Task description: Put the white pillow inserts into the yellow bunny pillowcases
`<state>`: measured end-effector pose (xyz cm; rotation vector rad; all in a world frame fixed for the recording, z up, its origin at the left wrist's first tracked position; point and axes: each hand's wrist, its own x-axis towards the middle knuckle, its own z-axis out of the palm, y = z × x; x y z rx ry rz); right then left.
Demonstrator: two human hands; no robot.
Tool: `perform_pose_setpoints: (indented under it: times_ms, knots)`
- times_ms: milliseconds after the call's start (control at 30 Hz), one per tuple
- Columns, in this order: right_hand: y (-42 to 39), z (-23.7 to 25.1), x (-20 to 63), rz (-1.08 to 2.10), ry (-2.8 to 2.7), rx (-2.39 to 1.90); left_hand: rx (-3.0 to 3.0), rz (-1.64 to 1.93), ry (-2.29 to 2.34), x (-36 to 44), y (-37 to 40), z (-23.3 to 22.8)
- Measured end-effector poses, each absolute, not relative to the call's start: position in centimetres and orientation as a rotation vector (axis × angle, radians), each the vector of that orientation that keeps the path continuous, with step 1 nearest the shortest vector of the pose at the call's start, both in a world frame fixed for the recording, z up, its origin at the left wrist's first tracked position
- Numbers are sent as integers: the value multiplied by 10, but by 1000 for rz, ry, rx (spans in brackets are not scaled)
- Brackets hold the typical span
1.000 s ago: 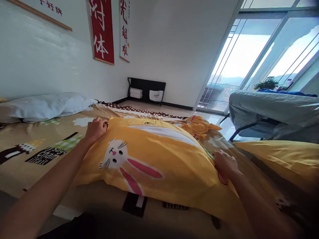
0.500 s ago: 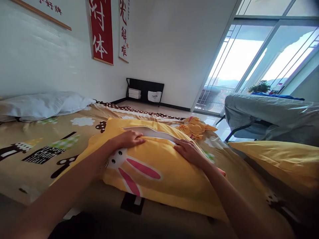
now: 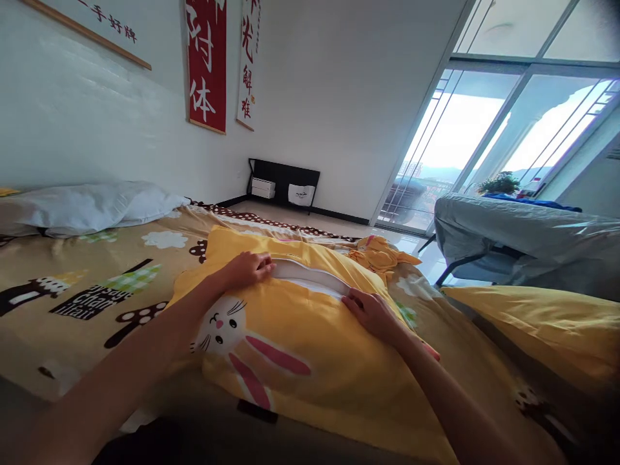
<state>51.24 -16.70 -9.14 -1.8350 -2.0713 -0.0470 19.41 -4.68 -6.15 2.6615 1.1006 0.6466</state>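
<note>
In front of me on the bed lies a yellow pillowcase printed with a white rabbit with pink ears. A slit across its upper side shows the white pillow inside. At the slit's left end, my left hand is closed, its fingers curled on the fabric edge. My right hand pinches the pillowcase edge by the slit's right end. The fingertips of both hands are partly hidden in the fabric.
A crumpled yellow cloth lies beyond the pillowcase. Another yellow pillow sits at the right, near a covered table. A white pillow or quilt rests along the left wall. A black rack stands by the far wall.
Both hands have gone from lying flatter on the pillowcase to gripping the slit's edges. The near edge is lower, and more of the rabbit's face shows. The view has tilted up slightly.
</note>
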Motion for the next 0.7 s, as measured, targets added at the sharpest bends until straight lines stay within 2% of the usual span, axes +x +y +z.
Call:
perform_pose_setpoints:
  times_ms: [200,267,500,567,700]
  knots:
    - [-166,-85,516,-280,-2000,-1973,2463,894,1453,206,-50,-68]
    - [-169,-80,518,-253,-1985,-1957,2392,876,1505,208,-45,-69]
    - [-188,-55,528,542,-2173,-1738,2410,734,1531,213,-33,-75]
    - [-191,-51,526,462,-2241,-1719,2433,727,1560,216,-34,-79]
    - [-188,-50,512,27,-2286,-1449,2520,680,1571,223,-40,-83]
